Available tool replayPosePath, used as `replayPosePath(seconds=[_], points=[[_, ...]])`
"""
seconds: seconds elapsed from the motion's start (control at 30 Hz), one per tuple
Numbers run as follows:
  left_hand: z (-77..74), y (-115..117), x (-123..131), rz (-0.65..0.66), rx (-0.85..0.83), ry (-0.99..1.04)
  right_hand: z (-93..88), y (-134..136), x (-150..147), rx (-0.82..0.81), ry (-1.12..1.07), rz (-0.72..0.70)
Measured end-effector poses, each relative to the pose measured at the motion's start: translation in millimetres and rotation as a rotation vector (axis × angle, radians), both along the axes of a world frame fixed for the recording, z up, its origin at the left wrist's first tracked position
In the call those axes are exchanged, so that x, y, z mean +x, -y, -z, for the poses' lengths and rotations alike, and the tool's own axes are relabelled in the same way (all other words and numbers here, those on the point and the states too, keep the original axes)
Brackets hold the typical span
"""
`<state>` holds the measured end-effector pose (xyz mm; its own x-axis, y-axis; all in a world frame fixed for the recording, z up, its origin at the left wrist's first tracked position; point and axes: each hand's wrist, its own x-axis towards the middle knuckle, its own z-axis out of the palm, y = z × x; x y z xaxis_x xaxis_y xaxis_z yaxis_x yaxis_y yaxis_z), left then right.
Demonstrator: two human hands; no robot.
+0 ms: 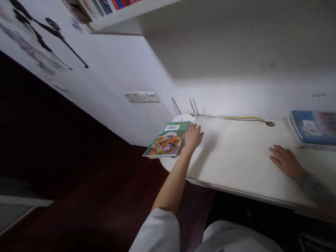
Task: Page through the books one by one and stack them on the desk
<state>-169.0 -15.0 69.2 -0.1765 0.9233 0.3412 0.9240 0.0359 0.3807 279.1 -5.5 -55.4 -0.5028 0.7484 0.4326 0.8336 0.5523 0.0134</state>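
My left hand (193, 137) is at the right edge of a book (168, 140), fingers apart and thumb out to the side. Whether it presses on the cover or only touches the edge, I cannot tell. The book has a green top band with Chinese characters and a picture of golden monkeys. It lies at the left end of the white desk (231, 150), over the rounded corner, with at least one more book edge showing under it. Farther right, my right hand (286, 161) rests on the desktop with its fingers spread, a grey band around the wrist. It holds nothing.
A white router (184, 117) with upright antennas stands behind the book. A yellow cable (236, 117) runs along the wall to a desk hole (270, 124). Blue-covered books (312, 129) are stacked at right. A bookshelf (126, 15) hangs above; wall sockets (141, 97) are at left.
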Motion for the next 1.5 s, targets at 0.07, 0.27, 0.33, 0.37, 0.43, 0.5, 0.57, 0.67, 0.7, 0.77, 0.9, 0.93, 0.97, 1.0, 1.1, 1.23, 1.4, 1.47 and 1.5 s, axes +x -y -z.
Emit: replayPosePath(seconds=[0.07,0.27,0.33,0.37,0.43,0.5,0.57,0.67,0.7,0.77,0.9,0.93,0.97,1.0,1.1,1.23,1.4,1.47,1.5], points=[[14.1,11,-9,0.021,-0.135,-0.043,-0.1,1,0,0.008,-0.013,0.004],[65.5,27,18,0.104,-0.273,0.118,-3.7,1,2,-0.018,-0.023,0.017],[68.1,28,21,0.094,-0.255,0.154,-2.4,0,3,-0.025,-0.015,0.021],[65.9,28,21,0.093,-0.250,0.179,-1.7,0,4,-0.028,-0.010,0.022],[56.3,27,20,0.098,-0.240,0.241,-1.8,-1,6,-0.038,-0.010,0.022],[42.9,28,23,0.113,-0.230,0.292,-5.7,1,1,-0.044,-0.047,0.025],[28.2,33,39,0.165,-0.211,0.380,-14.8,11,-17,-0.048,-0.142,0.018],[4.5,50,90,0.342,-0.115,0.840,-36.8,40,-67,-0.081,-0.370,-0.038],[-4.2,58,111,0.433,-0.100,1.048,-44.9,51,-87,-0.098,-0.457,-0.041],[-23.2,76,151,0.582,-0.087,1.367,-59.8,70,-120,-0.096,-0.624,-0.025],[-54.0,110,186,0.681,-0.119,1.730,-82.0,83,-130,0.089,-0.818,0.084],[-55.6,115,184,0.642,-0.111,1.775,-86.5,84,-120,0.134,-0.790,0.093],[-53.5,118,178,0.579,-0.092,1.810,-90.5,85,-106,0.165,-0.728,0.091],[-47.4,119,170,0.500,-0.072,1.839,-93.7,87,-91,0.183,-0.642,0.088],[-9.7,120,143,0.214,-0.084,1.916,-94.3,98,-48,0.150,-0.338,0.040],[46.7,133,120,-0.052,-0.129,1.910,-70.7,114,-26,0.054,-0.051,-0.041],[62.8,149,109,0.019,0.005,1.335,-44.2,118,-39,-0.003,0.102,-0.104],[61.3,149,109,0.148,0.011,0.961,-43.8,117,-45,-0.020,0.107,-0.128],[61.8,148,109,0.209,-0.010,0.803,-45.2,116,-47,-0.031,0.107,-0.137]])
